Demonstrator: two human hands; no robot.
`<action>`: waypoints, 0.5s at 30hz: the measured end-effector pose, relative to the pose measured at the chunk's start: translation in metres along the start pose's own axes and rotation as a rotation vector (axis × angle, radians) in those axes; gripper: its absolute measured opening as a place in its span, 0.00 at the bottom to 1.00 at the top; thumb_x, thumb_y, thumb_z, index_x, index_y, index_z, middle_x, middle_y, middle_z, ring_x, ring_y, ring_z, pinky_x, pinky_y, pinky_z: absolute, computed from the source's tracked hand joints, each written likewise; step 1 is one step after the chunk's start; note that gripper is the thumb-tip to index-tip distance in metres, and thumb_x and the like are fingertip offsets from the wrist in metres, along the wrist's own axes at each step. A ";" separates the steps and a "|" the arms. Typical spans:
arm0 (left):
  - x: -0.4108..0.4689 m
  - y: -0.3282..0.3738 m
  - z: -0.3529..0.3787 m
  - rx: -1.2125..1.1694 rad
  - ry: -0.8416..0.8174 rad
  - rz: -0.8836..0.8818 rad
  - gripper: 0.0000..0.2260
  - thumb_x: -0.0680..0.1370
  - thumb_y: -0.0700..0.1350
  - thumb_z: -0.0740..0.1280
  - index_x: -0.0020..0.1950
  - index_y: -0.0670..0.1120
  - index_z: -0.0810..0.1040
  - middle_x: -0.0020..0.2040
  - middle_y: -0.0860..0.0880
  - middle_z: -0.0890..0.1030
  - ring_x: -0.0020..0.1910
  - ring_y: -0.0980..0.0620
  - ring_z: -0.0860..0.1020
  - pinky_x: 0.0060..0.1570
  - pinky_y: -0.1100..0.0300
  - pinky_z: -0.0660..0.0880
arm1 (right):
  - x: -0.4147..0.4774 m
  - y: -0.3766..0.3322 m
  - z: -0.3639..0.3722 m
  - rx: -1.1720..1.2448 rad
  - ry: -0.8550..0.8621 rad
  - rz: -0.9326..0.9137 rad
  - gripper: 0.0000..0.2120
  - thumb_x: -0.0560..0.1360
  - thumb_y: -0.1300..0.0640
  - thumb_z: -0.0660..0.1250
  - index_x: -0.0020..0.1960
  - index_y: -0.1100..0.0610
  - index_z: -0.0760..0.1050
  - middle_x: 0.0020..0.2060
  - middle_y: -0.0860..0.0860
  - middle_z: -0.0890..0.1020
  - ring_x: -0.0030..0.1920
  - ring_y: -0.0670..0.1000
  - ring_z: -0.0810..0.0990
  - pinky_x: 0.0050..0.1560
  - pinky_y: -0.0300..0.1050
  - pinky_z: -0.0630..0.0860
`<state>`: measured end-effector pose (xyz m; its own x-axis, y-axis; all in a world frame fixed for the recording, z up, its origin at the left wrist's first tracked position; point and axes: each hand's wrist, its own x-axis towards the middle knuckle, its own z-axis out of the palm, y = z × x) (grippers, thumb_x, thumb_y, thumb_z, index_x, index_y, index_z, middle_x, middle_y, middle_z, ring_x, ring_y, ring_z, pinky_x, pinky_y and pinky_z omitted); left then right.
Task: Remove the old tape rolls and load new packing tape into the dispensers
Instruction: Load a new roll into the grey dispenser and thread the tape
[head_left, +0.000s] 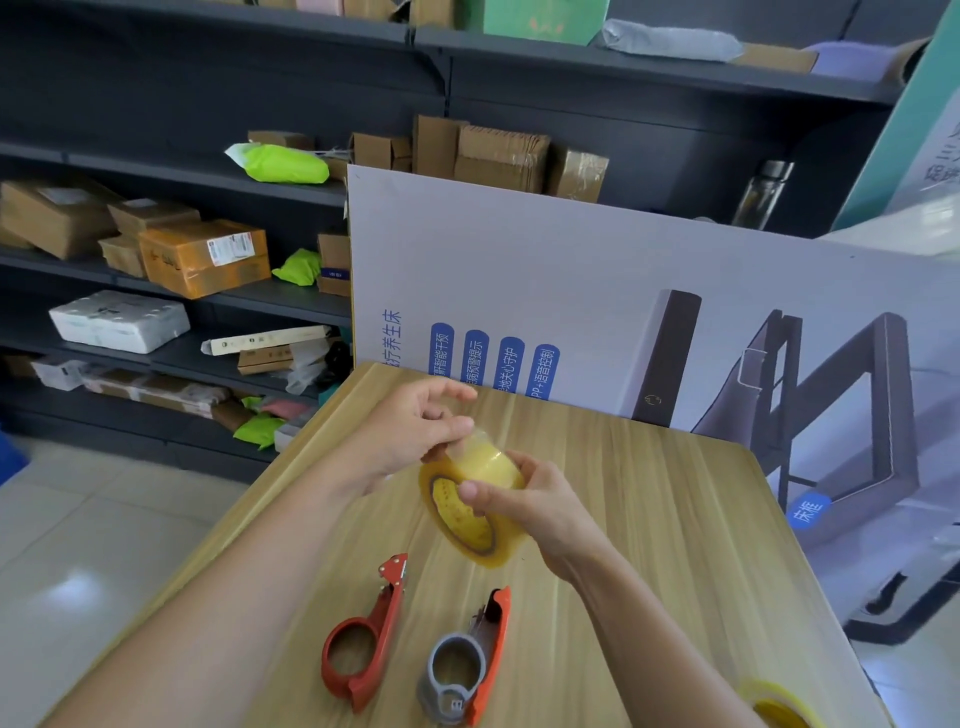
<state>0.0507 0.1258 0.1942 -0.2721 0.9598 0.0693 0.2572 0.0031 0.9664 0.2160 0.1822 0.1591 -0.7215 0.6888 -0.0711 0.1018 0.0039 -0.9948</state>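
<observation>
Yellow tape roll (475, 506), red dispenser (363, 644), wood-grain table (649, 545)

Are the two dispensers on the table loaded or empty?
Empty: the red dispenser and grey dispenser show bare hubs; the tape roll is in both hands.

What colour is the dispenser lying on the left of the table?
Red-orange all over, clearest in the head view.

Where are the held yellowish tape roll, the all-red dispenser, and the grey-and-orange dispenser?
Yellowish clear tape roll (491, 470), head view: outer tape band.
All-red plastic dispenser (387, 618), head view: handle arm.
Grey-and-orange plastic dispenser (470, 654), head view: grey hub ring.
</observation>
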 end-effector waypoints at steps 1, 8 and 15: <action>0.001 0.001 -0.005 0.004 -0.076 0.004 0.11 0.79 0.35 0.63 0.56 0.48 0.79 0.30 0.51 0.75 0.29 0.58 0.72 0.33 0.65 0.71 | 0.001 0.000 -0.001 -0.002 -0.025 0.009 0.21 0.59 0.51 0.80 0.49 0.59 0.82 0.37 0.51 0.85 0.38 0.47 0.83 0.42 0.39 0.79; 0.014 0.001 -0.037 0.228 -0.368 0.116 0.17 0.77 0.26 0.59 0.57 0.39 0.81 0.44 0.50 0.78 0.38 0.62 0.75 0.43 0.70 0.73 | 0.024 -0.001 0.001 -0.073 -0.053 0.070 0.21 0.54 0.52 0.77 0.44 0.59 0.79 0.34 0.52 0.80 0.34 0.48 0.79 0.38 0.41 0.75; 0.032 -0.015 -0.056 0.091 -0.529 0.025 0.15 0.74 0.25 0.61 0.50 0.38 0.84 0.57 0.47 0.83 0.56 0.51 0.80 0.52 0.58 0.78 | 0.045 0.001 0.005 -0.013 -0.143 0.159 0.24 0.57 0.54 0.77 0.49 0.62 0.78 0.34 0.50 0.80 0.35 0.48 0.77 0.39 0.45 0.75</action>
<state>-0.0141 0.1403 0.1959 0.2334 0.9702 -0.0650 0.3429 -0.0196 0.9392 0.1799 0.2092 0.1546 -0.7852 0.5719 -0.2374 0.2302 -0.0864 -0.9693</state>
